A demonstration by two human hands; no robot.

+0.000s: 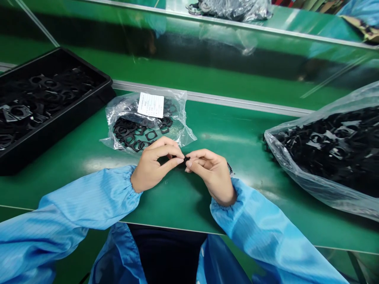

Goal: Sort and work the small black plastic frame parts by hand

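Both my hands meet over the middle of the green table, fingertips nearly touching. Between them is a small black part [186,159], mostly covered by the fingers, so its full shape is hidden. My left hand [156,163] pinches it from the left with thumb and fingers. From the right, my right hand [211,171] grips it between thumb and curled fingers. Just behind my left hand lies a clear plastic bag [180,132] with a white label [151,105], holding several flat black ring-shaped pieces [151,135].
A black bin [89,96] of black frame-like parts stands at the left. On the right, a large open plastic bag [291,167] bulges with black parts. A glossy partition [207,67] runs along the back, with another bag [237,10] beyond it. The green table [177,205] ends near my body.
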